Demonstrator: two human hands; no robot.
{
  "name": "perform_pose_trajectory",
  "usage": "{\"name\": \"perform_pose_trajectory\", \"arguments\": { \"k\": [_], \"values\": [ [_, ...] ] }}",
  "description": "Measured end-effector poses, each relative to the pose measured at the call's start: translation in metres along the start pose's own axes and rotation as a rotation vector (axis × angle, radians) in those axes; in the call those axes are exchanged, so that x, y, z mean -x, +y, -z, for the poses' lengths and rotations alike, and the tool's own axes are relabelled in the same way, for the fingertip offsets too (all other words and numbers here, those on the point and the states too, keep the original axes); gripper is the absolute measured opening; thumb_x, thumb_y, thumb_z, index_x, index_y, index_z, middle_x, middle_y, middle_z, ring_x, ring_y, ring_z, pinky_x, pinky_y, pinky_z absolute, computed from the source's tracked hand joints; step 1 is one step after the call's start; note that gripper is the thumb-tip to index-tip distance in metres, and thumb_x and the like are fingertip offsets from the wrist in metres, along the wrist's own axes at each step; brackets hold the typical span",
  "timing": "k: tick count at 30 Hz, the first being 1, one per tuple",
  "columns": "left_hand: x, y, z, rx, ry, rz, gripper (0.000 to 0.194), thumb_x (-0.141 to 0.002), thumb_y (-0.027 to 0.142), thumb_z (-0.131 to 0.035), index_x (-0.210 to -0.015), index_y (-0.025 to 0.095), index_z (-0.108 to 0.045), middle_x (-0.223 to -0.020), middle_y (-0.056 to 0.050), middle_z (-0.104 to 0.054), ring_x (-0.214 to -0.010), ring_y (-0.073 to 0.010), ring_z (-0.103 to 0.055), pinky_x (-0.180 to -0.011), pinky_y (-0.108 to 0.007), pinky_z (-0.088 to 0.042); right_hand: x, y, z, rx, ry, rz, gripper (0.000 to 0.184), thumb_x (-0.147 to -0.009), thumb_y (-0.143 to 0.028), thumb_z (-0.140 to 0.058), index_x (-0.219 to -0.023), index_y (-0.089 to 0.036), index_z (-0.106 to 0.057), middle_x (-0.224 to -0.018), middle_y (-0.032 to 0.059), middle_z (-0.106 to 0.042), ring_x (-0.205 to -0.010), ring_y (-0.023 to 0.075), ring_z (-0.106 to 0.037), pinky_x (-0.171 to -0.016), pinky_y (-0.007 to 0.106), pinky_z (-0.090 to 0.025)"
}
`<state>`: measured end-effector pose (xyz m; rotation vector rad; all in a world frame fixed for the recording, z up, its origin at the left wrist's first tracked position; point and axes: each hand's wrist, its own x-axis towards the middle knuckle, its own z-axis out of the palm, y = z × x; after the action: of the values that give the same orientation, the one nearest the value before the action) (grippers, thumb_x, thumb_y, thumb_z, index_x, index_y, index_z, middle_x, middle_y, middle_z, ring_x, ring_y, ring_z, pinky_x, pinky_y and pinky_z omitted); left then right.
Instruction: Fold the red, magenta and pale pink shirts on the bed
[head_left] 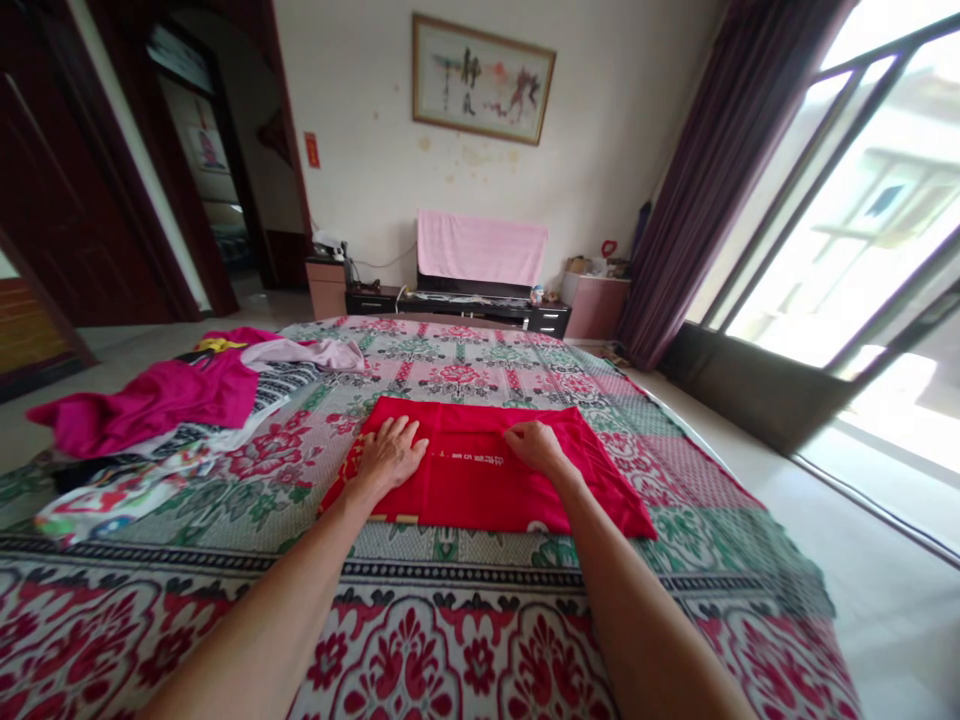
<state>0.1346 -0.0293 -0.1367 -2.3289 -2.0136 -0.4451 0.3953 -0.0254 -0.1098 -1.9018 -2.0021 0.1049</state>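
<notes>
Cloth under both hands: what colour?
The cloth is red, with white lettering plus yellow patterning at its left end; best seen in the head view.

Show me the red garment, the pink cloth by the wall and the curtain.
Red garment point(480, 488), head view: plain part near its middle.
Pink cloth point(482, 247), head view: middle of its draped front.
Curtain point(720, 170), head view: folds midway down.
</notes>
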Motion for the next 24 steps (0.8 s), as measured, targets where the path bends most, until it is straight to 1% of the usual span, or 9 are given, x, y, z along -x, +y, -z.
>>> {"name": "perform_pose_trajectory", "arguments": {
  "k": [3, 6, 8, 11, 15, 17, 20, 24],
  "values": [
    [0.000, -0.001, -0.002, 0.008, 0.024, -0.006, 0.051, -0.092, 0.041, -0.040, -0.136, 0.019, -0.053, -0.146, -0.013, -0.046, -0.135, -0.0330, -0.038, -0.107, -0.055, -0.035, -0.004, 0.003, -0.002, -0.060, 0.085, -0.004, 0.030, -0.085, -0.026, -0.048, -0.083, -0.019, -0.077, -0.079, 0.0032, -0.074, -0.074, 0.0153, -0.066, -0.064, 0.020, -0.039],
    [-0.001, -0.002, -0.006, 0.019, 0.053, -0.010, 0.051, -0.092, 0.040, -0.040, -0.135, 0.017, -0.054, -0.145, -0.013, -0.047, -0.134, -0.0337, -0.039, -0.107, -0.056, -0.035, -0.006, 0.003, -0.005, -0.118, 0.166, 0.000, 0.029, -0.083, -0.022, -0.050, -0.095, -0.022, -0.076, -0.093, 0.0018, -0.075, -0.084, 0.0156, -0.067, -0.073, 0.020, -0.043],
    [-0.001, -0.003, -0.008, 0.025, 0.083, -0.015, 0.051, -0.092, 0.039, -0.041, -0.135, 0.016, -0.055, -0.144, -0.013, -0.047, -0.134, -0.0336, -0.040, -0.107, -0.054, -0.036, -0.006, 0.003, -0.009, -0.123, 0.195, 0.029, 0.028, -0.082, -0.020, -0.052, -0.097, -0.022, -0.076, -0.098, 0.0024, -0.075, -0.088, 0.0160, -0.067, -0.078, 0.020, -0.044],
    [-0.002, -0.004, -0.010, 0.047, 0.153, -0.039, 0.050, -0.091, 0.036, -0.044, -0.135, 0.013, -0.054, -0.145, -0.014, -0.046, -0.132, -0.0316, -0.042, -0.107, -0.047, -0.037, -0.004, 0.002, -0.014, -0.092, 0.185, 0.072, 0.027, -0.083, -0.019, -0.052, -0.096, -0.021, -0.076, -0.097, 0.0047, -0.074, -0.091, 0.0171, -0.066, -0.080, 0.021, -0.044],
    [-0.005, -0.005, -0.012, 0.097, 0.227, -0.118, 0.044, -0.090, 0.029, -0.047, -0.130, 0.013, -0.058, -0.141, -0.014, -0.051, -0.129, -0.0266, -0.047, -0.108, -0.040, -0.037, 0.001, 0.001, -0.018, -0.037, 0.152, 0.085, 0.027, -0.085, -0.020, -0.052, -0.099, -0.019, -0.074, -0.093, 0.0067, -0.072, -0.089, 0.0172, -0.065, -0.077, 0.021, -0.043],
    [-0.006, -0.005, -0.011, 0.118, 0.227, -0.154, 0.039, -0.089, 0.026, -0.048, -0.124, 0.016, -0.063, -0.137, -0.012, -0.055, -0.126, -0.0253, -0.050, -0.107, -0.039, -0.038, 0.003, 0.000, -0.017, -0.015, 0.150, 0.081, 0.027, -0.086, -0.021, -0.050, -0.099, -0.019, -0.073, -0.092, 0.0069, -0.072, -0.088, 0.0167, -0.064, -0.076, 0.020, -0.042],
    [-0.006, -0.005, -0.009, 0.123, 0.184, -0.177, 0.033, -0.089, 0.026, -0.047, -0.114, 0.019, -0.068, -0.127, -0.009, -0.063, -0.121, -0.0244, -0.054, -0.103, -0.038, -0.040, 0.003, -0.001, -0.017, 0.006, 0.127, 0.084, 0.028, -0.088, -0.021, -0.048, -0.097, -0.019, -0.074, -0.090, 0.0069, -0.071, -0.086, 0.0160, -0.063, -0.075, 0.020, -0.041],
    [-0.004, -0.004, -0.007, 0.102, 0.130, -0.178, 0.031, -0.090, 0.026, -0.045, -0.106, 0.020, -0.070, -0.121, -0.009, -0.065, -0.116, -0.0241, -0.057, -0.099, -0.038, -0.043, 0.004, -0.002, -0.018, 0.009, 0.113, 0.087, 0.029, -0.087, -0.020, -0.048, -0.098, -0.020, -0.075, -0.091, 0.0070, -0.070, -0.086, 0.0157, -0.062, -0.075, 0.020, -0.041]
  ]
}}
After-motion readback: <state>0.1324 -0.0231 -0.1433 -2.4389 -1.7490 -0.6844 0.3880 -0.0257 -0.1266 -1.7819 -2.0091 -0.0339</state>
